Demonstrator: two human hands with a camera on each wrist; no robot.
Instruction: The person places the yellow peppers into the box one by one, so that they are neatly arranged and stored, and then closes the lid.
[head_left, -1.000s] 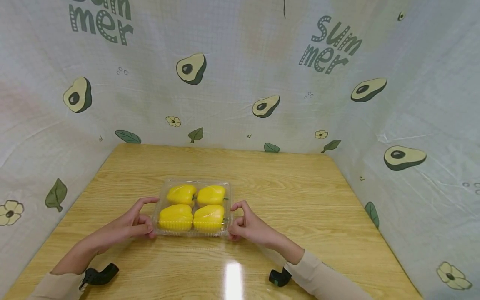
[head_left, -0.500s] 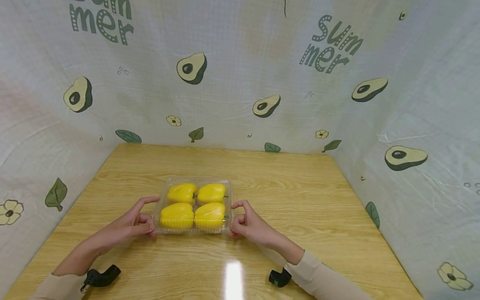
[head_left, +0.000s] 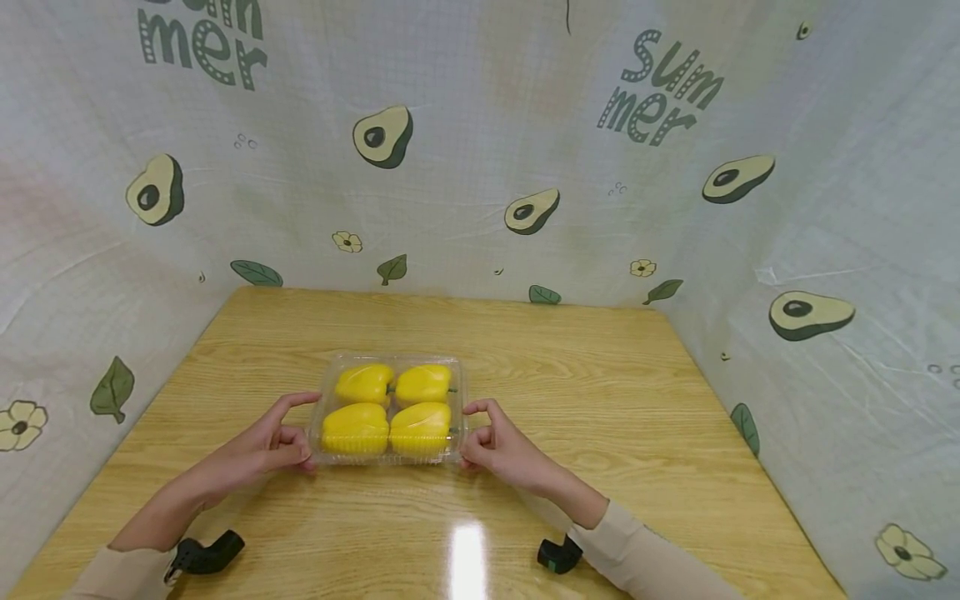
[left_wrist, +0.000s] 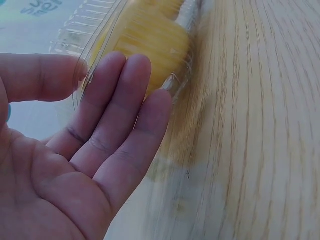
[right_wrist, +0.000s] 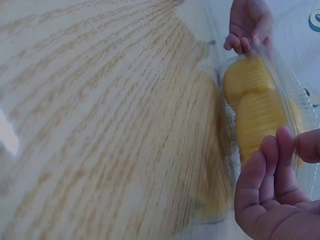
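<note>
A clear plastic clamshell box [head_left: 390,460] with its lid down lies on the table in the head view. Several yellow bell peppers [head_left: 355,428] fill it in two rows, with green stems showing. At the box's near left corner, my left hand [head_left: 267,440] pinches the rim between thumb and fingers, the index finger reaching along the side. My right hand [head_left: 501,446] grips the opposite near corner in much the same way. Both wrist views show the rim [left_wrist: 102,42] between thumb and fingertips. The box's underside is hidden.
The wooden table [head_left: 570,392] runs to a pale cloth [head_left: 465,150] printed with avocados, which hangs behind and along both sides. Black curved pieces [head_left: 210,552] stick out at the wrists. A bright light reflection lies on the near tabletop.
The box with the peppers has slid slightly away from me, toward the back of the table. Both hands have kept their hold and shifted slightly with it.
</note>
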